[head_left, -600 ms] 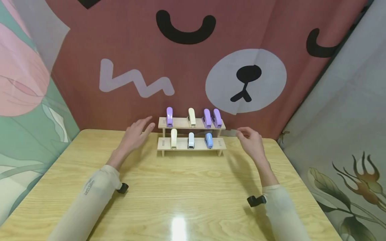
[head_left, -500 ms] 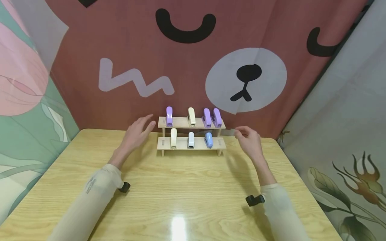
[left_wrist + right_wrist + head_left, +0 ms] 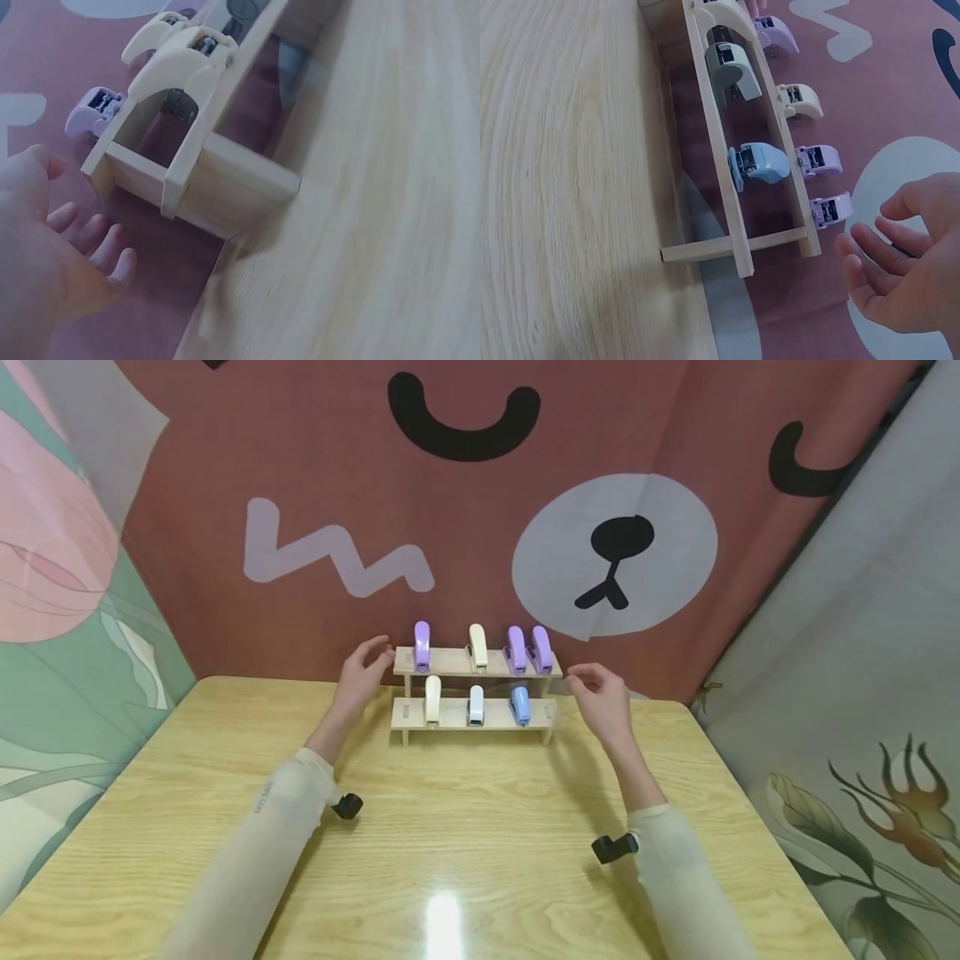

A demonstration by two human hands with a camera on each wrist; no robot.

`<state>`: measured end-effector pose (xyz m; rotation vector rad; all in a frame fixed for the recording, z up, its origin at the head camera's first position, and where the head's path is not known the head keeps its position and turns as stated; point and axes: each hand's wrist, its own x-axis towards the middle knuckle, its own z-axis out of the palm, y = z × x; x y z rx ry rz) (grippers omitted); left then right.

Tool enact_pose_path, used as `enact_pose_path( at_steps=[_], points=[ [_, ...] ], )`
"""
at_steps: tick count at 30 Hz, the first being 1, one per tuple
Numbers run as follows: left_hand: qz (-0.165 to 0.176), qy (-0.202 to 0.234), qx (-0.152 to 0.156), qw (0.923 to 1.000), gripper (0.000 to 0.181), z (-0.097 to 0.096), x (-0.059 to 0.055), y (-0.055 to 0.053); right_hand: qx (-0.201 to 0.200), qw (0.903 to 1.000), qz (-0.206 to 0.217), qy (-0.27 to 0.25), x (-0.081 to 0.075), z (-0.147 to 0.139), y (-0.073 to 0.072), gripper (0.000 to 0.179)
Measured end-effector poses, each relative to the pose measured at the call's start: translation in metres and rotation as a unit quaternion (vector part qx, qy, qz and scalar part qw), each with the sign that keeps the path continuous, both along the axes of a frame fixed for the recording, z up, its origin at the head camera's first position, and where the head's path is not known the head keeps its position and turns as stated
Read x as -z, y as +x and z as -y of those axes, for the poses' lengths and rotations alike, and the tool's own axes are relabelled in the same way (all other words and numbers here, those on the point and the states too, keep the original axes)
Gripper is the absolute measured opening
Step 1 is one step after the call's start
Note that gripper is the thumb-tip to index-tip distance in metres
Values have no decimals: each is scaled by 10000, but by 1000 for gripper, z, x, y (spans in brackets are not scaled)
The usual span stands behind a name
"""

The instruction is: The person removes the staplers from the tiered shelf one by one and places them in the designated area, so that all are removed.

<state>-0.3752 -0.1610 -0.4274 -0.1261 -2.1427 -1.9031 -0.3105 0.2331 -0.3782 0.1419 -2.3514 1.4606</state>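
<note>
A two-tier wooden rack (image 3: 453, 712) stands at the back of the table with small staplers on both shelves. On the upper shelf are a purple stapler (image 3: 422, 647) at left, a cream stapler (image 3: 477, 649), and two purple staplers (image 3: 516, 650) side by side at right. Below them sit a cream stapler (image 3: 432, 700), a white stapler (image 3: 476, 706) and a blue stapler (image 3: 765, 161). My left hand (image 3: 363, 675) is at the upper shelf's left end, its fingers loosely bent around nothing. Beyond the right end, my right hand (image 3: 603, 697) hovers with relaxed, curved fingers, holding nothing.
The wooden table (image 3: 450, 818) runs in front of the rack. Close behind it hangs a reddish-brown curtain (image 3: 322, 460) with a cartoon face. Patterned cloths hang at both sides. Each sleeve carries a black wrist camera (image 3: 347, 806).
Both hands have moved inward toward the rack's ends, the left to the right and the right to the left. The staplers keep their places on the shelves.
</note>
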Motion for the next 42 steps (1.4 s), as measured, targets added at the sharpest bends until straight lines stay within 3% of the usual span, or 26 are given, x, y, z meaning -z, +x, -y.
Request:
enact_pose_path(
  at_steps=[3,7,15,22,25,32,42],
  points=[
    [300,689,174,9970,48,-4,5,-5,32,9997,66,-218,2,3,-4,20],
    [630,1391,383,9875,51,-5,10,-7,78,9987,126,-485,5,6,-9,20],
    [630,1254,623,9881,48,-3,8,-9,406,9965,19,-726,2,13,-18,20],
    [679,1334,693,9863,47,-2,9,-8,529,9971,-216,-507,4,24,-30,21],
    [720,1622,778,9811,49,-4,12,-7,555,9974,-267,-380,6,27,-33,23],
    [969,2494,1064,9577,48,-6,21,-4,515,9985,-146,109,8,31,-39,33],
    [594,2860,1528,9441,53,-5,35,-1,481,9973,112,539,4,37,-43,39]
  ],
)
